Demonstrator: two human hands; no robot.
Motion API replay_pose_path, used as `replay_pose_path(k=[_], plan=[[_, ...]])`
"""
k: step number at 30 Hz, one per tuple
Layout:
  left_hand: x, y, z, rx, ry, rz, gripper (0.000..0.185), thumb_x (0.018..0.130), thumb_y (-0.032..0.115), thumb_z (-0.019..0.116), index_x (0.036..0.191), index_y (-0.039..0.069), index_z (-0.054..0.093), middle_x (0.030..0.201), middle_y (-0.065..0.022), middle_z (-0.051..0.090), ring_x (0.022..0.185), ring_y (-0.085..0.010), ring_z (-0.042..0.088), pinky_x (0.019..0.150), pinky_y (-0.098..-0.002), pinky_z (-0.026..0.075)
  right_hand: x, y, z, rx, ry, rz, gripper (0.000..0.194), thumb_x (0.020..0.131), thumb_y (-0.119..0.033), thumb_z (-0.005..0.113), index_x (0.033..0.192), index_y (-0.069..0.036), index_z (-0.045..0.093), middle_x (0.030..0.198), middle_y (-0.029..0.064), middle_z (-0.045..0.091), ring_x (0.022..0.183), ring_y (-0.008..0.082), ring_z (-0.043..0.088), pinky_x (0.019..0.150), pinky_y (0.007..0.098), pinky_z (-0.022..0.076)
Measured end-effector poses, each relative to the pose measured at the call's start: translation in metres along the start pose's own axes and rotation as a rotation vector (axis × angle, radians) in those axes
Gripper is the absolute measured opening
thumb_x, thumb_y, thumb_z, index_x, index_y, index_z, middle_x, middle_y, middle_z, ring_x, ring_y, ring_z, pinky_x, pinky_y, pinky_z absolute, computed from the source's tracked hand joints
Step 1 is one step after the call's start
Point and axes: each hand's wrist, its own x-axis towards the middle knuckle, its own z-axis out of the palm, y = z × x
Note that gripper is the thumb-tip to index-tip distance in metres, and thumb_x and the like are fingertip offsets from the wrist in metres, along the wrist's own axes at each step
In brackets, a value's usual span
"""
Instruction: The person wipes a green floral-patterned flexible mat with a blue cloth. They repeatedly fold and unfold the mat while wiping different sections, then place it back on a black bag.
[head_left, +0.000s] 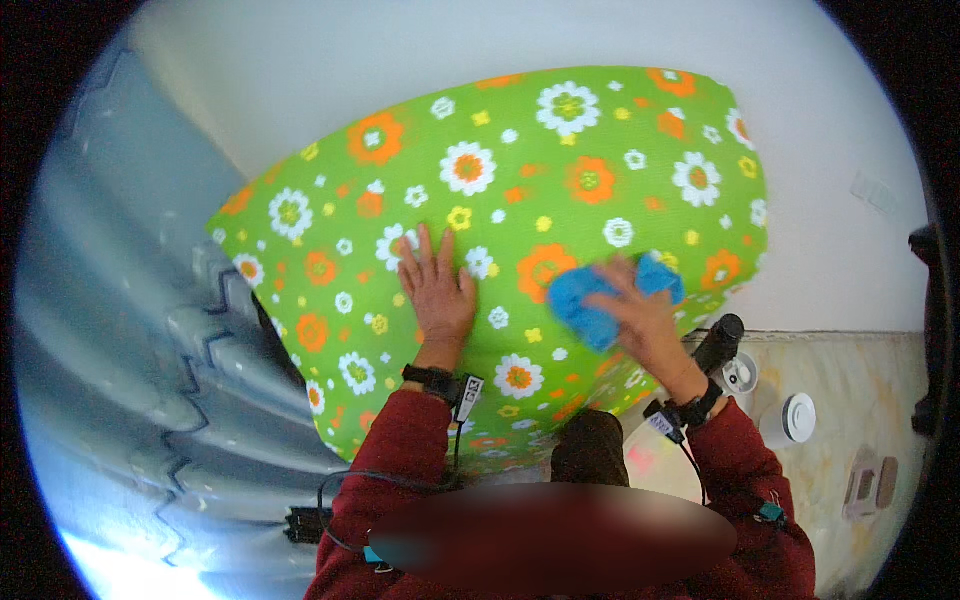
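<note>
A bright green cover (420, 247), printed with white, orange and yellow flowers, spreads over a broad surface in front of me. What lies beneath it is hidden. My left hand (441, 289) rests flat on the cover, left of the middle, fingers spread and holding nothing. To the right, my right hand (634, 311) grips a crumpled blue cloth (581, 300) against the cover. This hand is blurred, and its fingers partly hide the cloth, which shows on both sides of them.
A grey curtain (150, 315) with dark zigzag lines hangs at the left beside a pale wall (300, 67). At the right are a black cylindrical object (720, 341), a white lidded container (791, 420) and a marbled surface (810, 495). Cables run from bands on both my wrists.
</note>
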Motion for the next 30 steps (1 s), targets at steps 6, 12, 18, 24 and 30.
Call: replay_pose_path(k=[6, 12, 18, 24, 30], plan=[[-0.004, -0.004, 0.0, -0.038, -0.044, 0.058, 0.063, 0.09, 0.023, 0.054, 0.15, 0.014, 0.035, 0.162, -0.0123, 0.017, 0.149, -0.0386, 0.009, 0.118, -0.0551, 0.011, -0.043, 0.12, -0.006, 0.31, 0.642, 0.865, 0.035, 0.093, -0.007, 0.051, 0.127, -0.002, 0.058, 0.145, 0.0185, 0.046, 0.13, 0.0351, 0.047, 0.109, 0.0405, 0.0372], [-0.014, -0.002, -0.013, -0.06, -0.131, 0.0, 0.064, 0.091, 0.022, 0.055, 0.15, 0.012, 0.033, 0.161, -0.0114, 0.02, 0.149, -0.0332, 0.014, 0.118, -0.0546, 0.012, -0.008, 0.016, 0.003, 0.249, 0.385, 0.448, 0.048, 0.081, -0.003, 0.051, 0.128, -0.011, 0.059, 0.145, 0.0142, 0.047, 0.135, 0.0362, 0.042, 0.114, 0.0483, 0.0265], [-0.059, -0.013, -0.036, -0.175, -0.208, 0.041, 0.064, 0.092, 0.026, 0.057, 0.15, 0.013, 0.034, 0.16, -0.0114, 0.021, 0.149, -0.0303, 0.017, 0.117, -0.0546, 0.015, 0.011, -0.03, 0.015, 0.218, 0.28, 0.298, 0.055, 0.074, 0.001, 0.049, 0.126, -0.014, 0.06, 0.147, 0.0115, 0.046, 0.139, 0.0378, 0.035, 0.115, 0.0539, 0.0199], [-0.13, -0.093, -0.063, 0.121, -0.257, -0.056, 0.064, 0.09, 0.032, 0.062, 0.148, 0.019, 0.038, 0.159, -0.0121, 0.024, 0.147, -0.0312, 0.021, 0.116, -0.0568, 0.017, -0.001, -0.027, 0.021, 0.245, 0.245, 0.324, 0.055, 0.077, 0.001, 0.055, 0.13, -0.012, 0.056, 0.15, 0.0138, 0.042, 0.14, 0.0392, 0.033, 0.116, 0.052, 0.0206], [-0.206, -0.215, -0.068, -0.135, -0.039, -0.582, 0.078, 0.086, 0.03, 0.069, 0.149, 0.005, 0.031, 0.152, -0.023, 0.032, 0.14, -0.039, 0.031, 0.112, -0.0514, 0.028, 0.001, -0.047, 0.032, 0.29, 0.275, 0.41, 0.067, 0.074, -0.003, 0.067, 0.138, -0.01, 0.048, 0.153, 0.0173, 0.036, 0.141, 0.0425, 0.03, 0.115, 0.0512, 0.0219]])
